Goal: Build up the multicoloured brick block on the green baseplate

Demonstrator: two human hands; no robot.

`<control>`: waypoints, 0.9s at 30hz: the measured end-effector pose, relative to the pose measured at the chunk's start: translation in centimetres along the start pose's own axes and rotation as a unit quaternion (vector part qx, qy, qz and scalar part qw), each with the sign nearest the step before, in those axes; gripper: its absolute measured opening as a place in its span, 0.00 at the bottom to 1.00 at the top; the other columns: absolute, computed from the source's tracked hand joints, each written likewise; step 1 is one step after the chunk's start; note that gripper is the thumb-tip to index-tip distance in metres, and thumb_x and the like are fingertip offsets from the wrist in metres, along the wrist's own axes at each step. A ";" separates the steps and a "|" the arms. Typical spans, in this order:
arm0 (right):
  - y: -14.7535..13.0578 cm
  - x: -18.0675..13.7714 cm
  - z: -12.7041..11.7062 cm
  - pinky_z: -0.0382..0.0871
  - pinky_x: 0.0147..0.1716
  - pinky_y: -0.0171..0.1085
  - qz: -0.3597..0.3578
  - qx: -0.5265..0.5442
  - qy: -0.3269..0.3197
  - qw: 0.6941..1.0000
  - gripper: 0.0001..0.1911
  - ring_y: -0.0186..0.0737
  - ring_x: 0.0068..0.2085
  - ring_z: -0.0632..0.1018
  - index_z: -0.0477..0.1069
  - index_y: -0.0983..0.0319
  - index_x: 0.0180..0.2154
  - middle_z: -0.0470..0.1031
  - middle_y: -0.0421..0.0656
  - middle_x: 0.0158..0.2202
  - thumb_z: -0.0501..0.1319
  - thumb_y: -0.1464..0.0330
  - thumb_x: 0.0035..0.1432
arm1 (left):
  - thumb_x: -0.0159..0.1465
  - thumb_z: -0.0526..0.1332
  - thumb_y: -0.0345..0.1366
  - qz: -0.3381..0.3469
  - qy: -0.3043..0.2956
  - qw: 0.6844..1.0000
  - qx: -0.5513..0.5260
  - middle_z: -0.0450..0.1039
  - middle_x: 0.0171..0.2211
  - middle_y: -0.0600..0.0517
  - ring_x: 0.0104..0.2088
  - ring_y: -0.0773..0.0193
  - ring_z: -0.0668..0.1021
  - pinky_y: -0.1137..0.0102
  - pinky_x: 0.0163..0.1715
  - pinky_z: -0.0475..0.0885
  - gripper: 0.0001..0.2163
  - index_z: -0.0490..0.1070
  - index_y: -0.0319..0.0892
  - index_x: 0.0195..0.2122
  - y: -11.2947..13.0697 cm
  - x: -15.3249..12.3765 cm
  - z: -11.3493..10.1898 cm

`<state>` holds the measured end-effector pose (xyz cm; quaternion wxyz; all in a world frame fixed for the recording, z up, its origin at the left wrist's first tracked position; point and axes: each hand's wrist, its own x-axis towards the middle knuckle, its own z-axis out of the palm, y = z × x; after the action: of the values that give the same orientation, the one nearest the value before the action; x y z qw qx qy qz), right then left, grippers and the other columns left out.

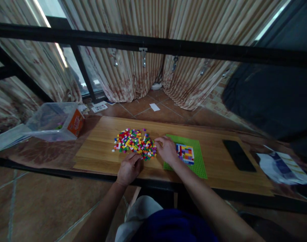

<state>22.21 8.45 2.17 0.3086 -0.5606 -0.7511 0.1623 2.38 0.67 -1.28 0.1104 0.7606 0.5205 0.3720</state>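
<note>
A pile of small coloured bricks [134, 143] lies on the wooden table [100, 151]. To its right sits a green baseplate [200, 161] with a patch of coloured bricks [185, 153] built on it. My left hand [129, 167] rests curled on the table just below the pile, its fingers closed toward the nearest bricks. My right hand [166, 150] lies between the pile and the baseplate, fingers bent and touching the pile's right edge. What either hand holds is hidden.
A clear plastic box [52, 121] with an orange label stands at the table's far left. A black phone [238, 155] lies right of the baseplate, with papers [284, 164] beyond it. Curtains and a black rail stand behind.
</note>
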 end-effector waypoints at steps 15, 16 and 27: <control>0.1 8.4 5.5 0.68 0.40 0.39 0.049 -0.065 -0.037 0.996 0.09 0.43 0.39 0.79 0.79 0.56 0.36 0.81 0.44 0.37 0.58 0.67 0.59 | 0.65 0.55 0.29 -0.031 -0.026 0.999 -0.022 0.73 0.37 0.48 0.39 0.61 0.76 0.66 0.40 0.74 0.07 0.72 0.44 0.38 -0.1 -0.4 0.2; -0.1 8.8 5.7 0.68 0.41 0.39 0.049 -0.068 -0.039 0.996 0.09 0.43 0.39 0.79 0.79 0.57 0.36 0.81 0.45 0.37 0.59 0.67 0.59 | 0.65 0.55 0.29 -0.032 -0.026 0.999 -0.023 0.73 0.37 0.48 0.39 0.61 0.76 0.66 0.40 0.74 0.07 0.72 0.45 0.38 -0.1 -0.4 0.2; -1.8 10.0 6.5 0.66 0.42 0.37 0.044 -0.094 -0.061 0.993 0.08 0.42 0.40 0.78 0.79 0.60 0.33 0.79 0.49 0.37 0.59 0.71 0.58 | 0.63 0.55 0.26 -0.019 -0.016 0.999 -0.020 0.73 0.37 0.48 0.38 0.62 0.76 0.68 0.38 0.74 0.08 0.72 0.43 0.37 0.0 -0.4 0.1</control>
<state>14.85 17.99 1.12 0.2007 -0.6089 -0.7549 0.1385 2.45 0.35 -1.52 0.1415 0.7540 0.5257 0.3677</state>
